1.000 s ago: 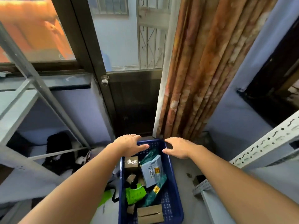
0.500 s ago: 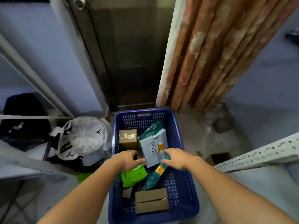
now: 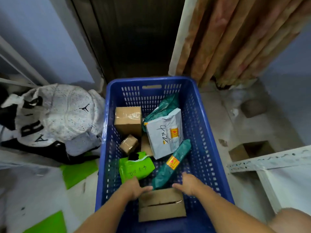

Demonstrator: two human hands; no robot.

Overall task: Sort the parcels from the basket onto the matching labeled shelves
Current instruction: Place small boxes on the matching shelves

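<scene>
A blue plastic basket (image 3: 204, 132) stands on the floor and holds several parcels. At its near end lies a flat cardboard box (image 3: 162, 206). My left hand (image 3: 134, 189) grips its far left corner, thumb along the far edge. At the far right corner my right hand (image 3: 189, 184) grips the same box. Beyond them lie a bright green mailer (image 3: 136, 167), a dark green wrapped parcel (image 3: 171, 165), a grey mailer with handwriting (image 3: 164, 133), a tall brown box (image 3: 128, 120) and a small brown box (image 3: 128, 144).
A white speckled backpack (image 3: 55, 115) lies left of the basket, with green bags (image 3: 77, 172) on the floor near it. A white metal shelf rail (image 3: 269, 161) juts in at the right. A dark door (image 3: 134, 36) and a curtain (image 3: 235, 36) stand behind the basket.
The view has tilted further down onto the basket. Both hands have drawn back from the middle parcels to the flat cardboard box at the near end and taken hold of it.
</scene>
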